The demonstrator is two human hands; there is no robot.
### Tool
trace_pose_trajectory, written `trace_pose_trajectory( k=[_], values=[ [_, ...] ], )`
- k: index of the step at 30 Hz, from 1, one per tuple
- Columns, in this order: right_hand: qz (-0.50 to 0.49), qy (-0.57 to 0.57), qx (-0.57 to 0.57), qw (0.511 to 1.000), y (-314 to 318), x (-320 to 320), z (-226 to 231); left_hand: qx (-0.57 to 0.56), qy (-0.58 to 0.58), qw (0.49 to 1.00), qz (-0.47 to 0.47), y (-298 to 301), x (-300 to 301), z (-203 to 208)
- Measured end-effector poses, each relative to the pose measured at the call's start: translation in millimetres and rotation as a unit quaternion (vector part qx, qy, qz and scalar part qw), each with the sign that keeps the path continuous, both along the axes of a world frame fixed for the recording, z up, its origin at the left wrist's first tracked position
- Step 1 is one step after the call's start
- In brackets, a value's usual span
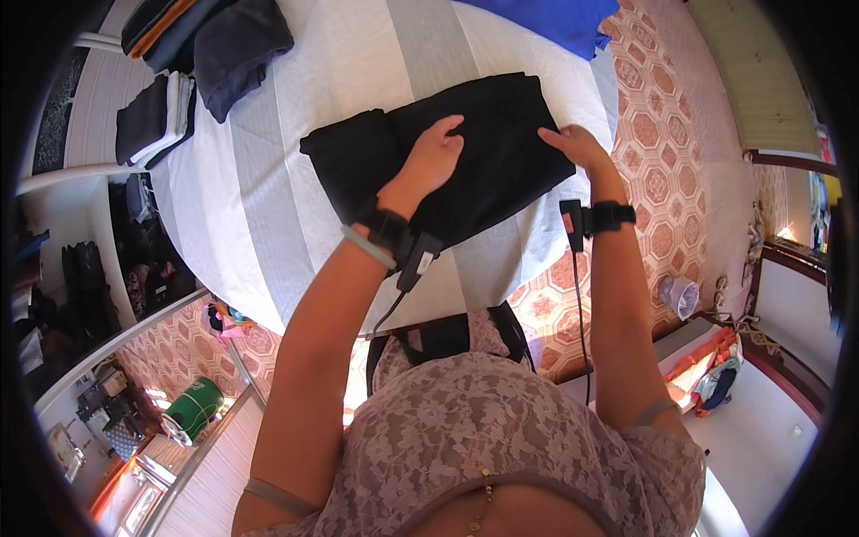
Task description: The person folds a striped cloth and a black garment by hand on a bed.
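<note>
A folded black garment [488,148], its kind unclear, lies at a slant on the striped cloth of the table in front of me. My left hand [434,159] is over its middle, thumb and forefinger apart; the other fingers are mostly out of sight. At the garment's right edge is my right hand [583,148], its thumb over the fabric and its other fingers partly hidden at the edge. Both wrists wear black bands with small cabled devices.
A dark grey folded garment [237,54] and a black-and-white folded stack [161,121] lie at the table's far left. Blue cloth [559,22] is at its far edge. The table's striped cover [242,206] curves near my waist; a small bin [678,295] stands on the tiled floor at right.
</note>
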State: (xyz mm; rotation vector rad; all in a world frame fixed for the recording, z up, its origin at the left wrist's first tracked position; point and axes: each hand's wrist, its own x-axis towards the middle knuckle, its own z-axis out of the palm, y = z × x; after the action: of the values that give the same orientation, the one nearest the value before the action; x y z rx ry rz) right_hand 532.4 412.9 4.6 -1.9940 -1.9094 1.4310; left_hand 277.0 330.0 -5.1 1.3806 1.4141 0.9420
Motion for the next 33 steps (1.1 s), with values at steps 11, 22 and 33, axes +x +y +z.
trace_pose_trajectory(
  k=[11,22,33],
  values=[
    [0.081,-0.002,0.272,0.959,-32,-40,27,-0.265,-0.249,0.931,0.032,31,-30,16],
    [0.202,-0.049,0.254,0.945,-135,-168,25,-0.328,-0.262,0.896,0.143,17,-63,36],
    [0.113,0.09,0.441,0.886,-147,-98,4,-0.133,-0.063,0.983,0.109,41,-57,-1]
  ],
)
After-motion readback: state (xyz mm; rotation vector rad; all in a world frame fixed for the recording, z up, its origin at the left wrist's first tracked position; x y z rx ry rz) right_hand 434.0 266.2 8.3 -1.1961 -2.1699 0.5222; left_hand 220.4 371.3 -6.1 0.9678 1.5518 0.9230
